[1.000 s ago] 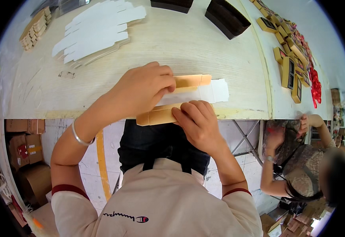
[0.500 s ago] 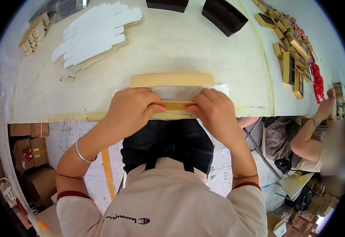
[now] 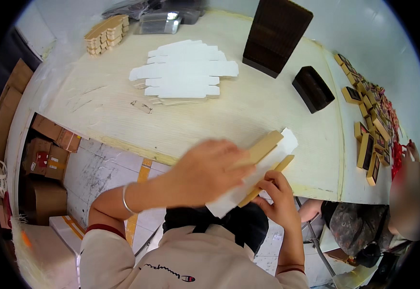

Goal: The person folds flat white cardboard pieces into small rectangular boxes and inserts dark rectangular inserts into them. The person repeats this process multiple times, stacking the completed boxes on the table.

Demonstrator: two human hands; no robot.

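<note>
A part-folded carton lies tilted across the table's front edge, white inside, with its two long tan sides standing up. My right hand grips its near side, thumb on the outer face and fingers over the rim. Across its far side reaches my left hand, smeared by motion, its fingers beside or on the tan wall. Whether those fingers pinch the wall is not clear. Further back lies a stack of flat white carton blanks.
Two dark brown open boxes stand at the back right. Flat tan pieces are stacked at the far left, near clear plastic packaging. Several small gold boxes crowd the right side. Another person sits there, a hand by red material.
The carton has turned from level to a slant, its right end now farther away, and shifted right. My left hand has moved along the far side; my right hand still grips the near side.
</note>
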